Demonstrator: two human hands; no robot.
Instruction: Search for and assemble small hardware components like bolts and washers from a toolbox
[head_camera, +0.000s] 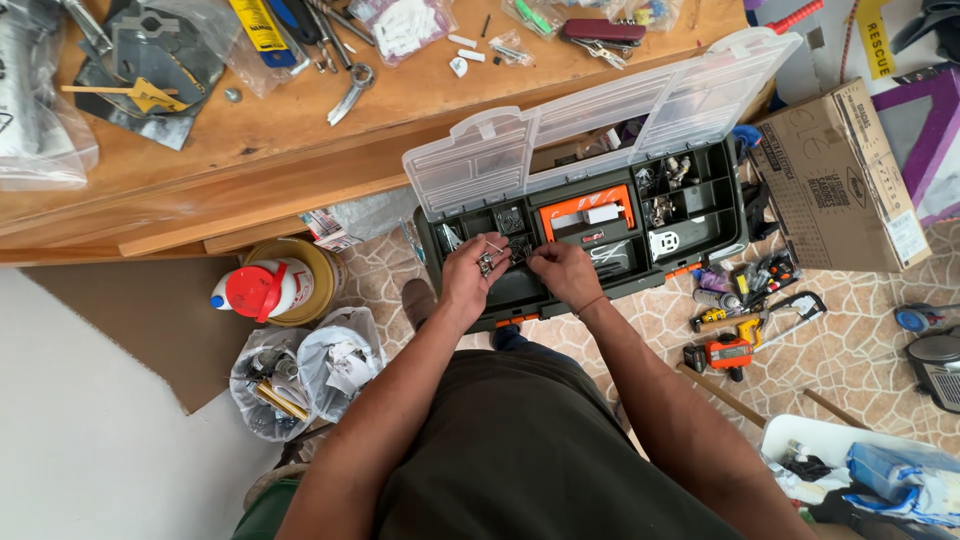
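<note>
The left hand (474, 272) is gripping a small bunch of metal screws (489, 258) over the front edge of the open green toolbox (690, 215). The right hand (562, 272) is pinching at small parts just beside it, above a front compartment. The clear lid (600, 120) is leaning back against the wooden workbench (300, 130).

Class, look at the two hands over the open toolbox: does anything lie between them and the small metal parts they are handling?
Nothing visible does. The left hand already has the small metal parts in its fingers, and the right hand touches them from the other side. The toolbox has its clear lid swung back, leaving the compartments uncovered.
</note>
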